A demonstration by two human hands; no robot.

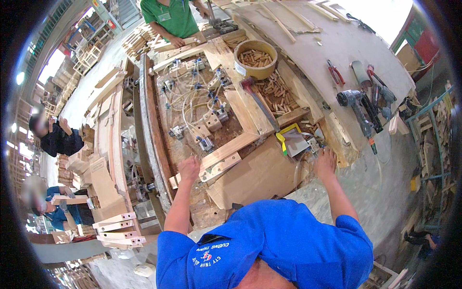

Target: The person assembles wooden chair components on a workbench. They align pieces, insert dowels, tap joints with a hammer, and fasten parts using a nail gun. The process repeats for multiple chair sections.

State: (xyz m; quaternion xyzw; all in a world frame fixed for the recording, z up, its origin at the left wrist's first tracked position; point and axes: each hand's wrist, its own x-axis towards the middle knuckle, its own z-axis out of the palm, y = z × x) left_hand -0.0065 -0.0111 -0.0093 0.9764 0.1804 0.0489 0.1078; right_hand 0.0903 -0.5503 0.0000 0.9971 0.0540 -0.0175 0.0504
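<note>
My left hand (189, 167) is closed over the near left end of a light wooden rail (231, 148), part of a frame on the wooden jig. Beside it lies a short wooden block with drilled holes (221, 167). Metal clamps (211, 121) joined by clear air hoses sit inside the frame. My right hand (326, 162) has its fingers curled beside a small metal air valve (314, 146); what they hold, if anything, is hidden. A yellow-edged holder (290, 138) stands just left of that valve. A hammer (260, 103) lies across the frame's right side.
A round tub of wooden dowels (256, 59) stands beyond loose dowels (279, 94). Red-handled pliers (335, 72) and a nail gun (358, 108) rest on the right table. Cardboard (260, 176) covers the near edge. A person in green (171, 19) works opposite; two others are at left.
</note>
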